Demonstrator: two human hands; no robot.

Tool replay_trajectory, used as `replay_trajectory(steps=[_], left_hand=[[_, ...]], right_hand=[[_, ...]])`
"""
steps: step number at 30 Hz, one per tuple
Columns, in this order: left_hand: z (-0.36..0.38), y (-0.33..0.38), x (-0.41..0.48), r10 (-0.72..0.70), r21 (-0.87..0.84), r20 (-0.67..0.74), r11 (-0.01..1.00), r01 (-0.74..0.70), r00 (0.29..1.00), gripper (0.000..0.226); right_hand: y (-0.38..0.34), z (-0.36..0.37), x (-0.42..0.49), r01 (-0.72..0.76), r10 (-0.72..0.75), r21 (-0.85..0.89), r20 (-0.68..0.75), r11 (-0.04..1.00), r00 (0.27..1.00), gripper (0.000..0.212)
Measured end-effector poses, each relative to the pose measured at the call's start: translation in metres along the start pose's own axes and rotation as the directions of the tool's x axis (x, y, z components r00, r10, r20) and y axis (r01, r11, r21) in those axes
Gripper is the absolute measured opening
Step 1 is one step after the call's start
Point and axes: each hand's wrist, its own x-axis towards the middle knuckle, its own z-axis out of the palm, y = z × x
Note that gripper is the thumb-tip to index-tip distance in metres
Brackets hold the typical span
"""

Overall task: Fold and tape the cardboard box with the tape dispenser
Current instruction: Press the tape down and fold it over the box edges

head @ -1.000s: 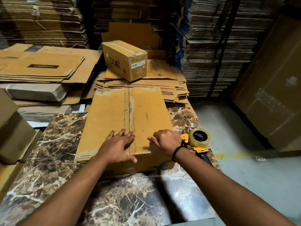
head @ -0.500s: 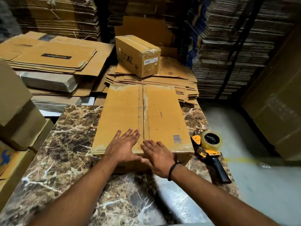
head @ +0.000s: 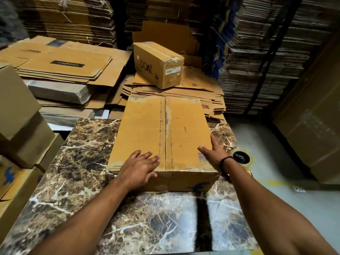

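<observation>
Many stacks of flattened cartons (head: 257, 61) wall in the back and right side; stock for this job, likely.

Marble table (head: 79, 162) is the work surface. The cardboard box (head: 143, 129) sits on its far half, long axis pointing away, top flaps folded down and meeting at a centre seam. No fresh tape on that seam that I can make out, only worn marks along it.

Sealed "boat" box (head: 158, 65) rests on a low pile of flat cardboard just behind, apart from the work.

Left hand (head: 138, 168) lies palm-down on the left flap at the near end, fingers straight and spread, tips just short of the seam. I judge it is pressing so the flap cannot spring up.

Right hand (head: 213, 153), fingers straight too and gripping nothing, is laid against the box's right top edge, thumb on top. It reads as steadying or squaring.

Tape dispenser (head: 241, 157) stands on the table just beside the right wrist, partly hidden by it, handy for the taping not yet done.

Black wristband (head: 223, 162) on the right wrist.
</observation>
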Motion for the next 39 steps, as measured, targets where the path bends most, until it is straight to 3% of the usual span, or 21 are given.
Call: replay_trajectory(steps=[3, 7, 11, 14, 17, 19, 22, 26, 28, 32, 35, 39], left_hand=[[0.003, -0.023, -0.012, -0.002, 0.015, -0.07, 1.0, 0.003, 0.998, 0.057], [-0.002, -0.072, -0.045, -0.217, -0.097, -0.189, 0.975, 0.202, 0.958, 0.067], [0.001, -0.116, -0.076, -0.378, -0.234, -0.148, 0.911, 0.339, 0.914, 0.074], [0.0, -0.127, -0.083, -0.605, -0.51, -0.113, 0.716, 0.476, 0.789, 0.062], [-0.001, -0.126, -0.078, -0.724, -0.722, -0.032, 0.494, 0.484, 0.689, 0.051], [-0.002, -0.116, -0.071, -0.762, -0.781, -0.05, 0.433, 0.45, 0.646, 0.048], [0.006, -0.086, -0.064, -0.791, -0.713, -0.149, 0.502, 0.49, 0.594, 0.048], [0.025, -0.053, -0.058, -0.748, -0.599, -0.147, 0.588, 0.544, 0.647, 0.049], [0.029, -0.047, -0.054, -0.724, -0.58, -0.115, 0.605, 0.546, 0.68, 0.042], [0.02, -0.054, -0.044, -0.738, -0.691, -0.095, 0.532, 0.49, 0.668, 0.038], [0.011, -0.073, -0.043, -0.727, -0.685, -0.127, 0.556, 0.47, 0.675, 0.041], [-0.001, -0.128, -0.039, -0.661, -0.774, -0.063, 0.505, 0.381, 0.747, 0.053]], right_hand=[[-0.005, 0.021, -0.011, 0.044, -0.046, 0.041, 0.04, 0.998, 0.998, 0.085], [-0.012, 0.081, -0.047, 0.065, -0.063, 0.039, -0.049, 0.997, 0.997, 0.094], [-0.024, 0.154, -0.109, 0.026, -0.025, 0.01, -0.078, 1.0, 0.997, 0.089], [-0.026, 0.189, -0.135, -0.007, 0.006, -0.022, -0.05, 1.0, 0.999, 0.09], [-0.028, 0.197, -0.142, -0.003, 0.005, 0.049, -0.029, 0.999, 1.0, 0.088], [-0.03, 0.181, -0.127, 0.049, -0.044, 0.024, -0.176, 0.999, 0.983, 0.077], [-0.043, 0.135, -0.066, 0.082, -0.113, -0.098, -0.383, 0.992, 0.917, 0.057], [-0.056, 0.064, 0.025, -0.131, -0.076, -0.493, -0.378, 0.86, 0.923, 0.064], [-0.052, 0.041, 0.055, -0.183, -0.023, -0.59, -0.324, 0.787, 0.946, 0.07], [-0.048, 0.026, 0.081, -0.139, 0.018, -0.631, -0.194, 0.763, 0.981, 0.077], [-0.047, 0.027, 0.071, -0.138, -0.04, -0.659, -0.247, 0.739, 0.968, 0.081], [-0.031, 0.042, 0.03, -0.131, -0.086, -0.578, -0.332, 0.805, 0.939, 0.098]])
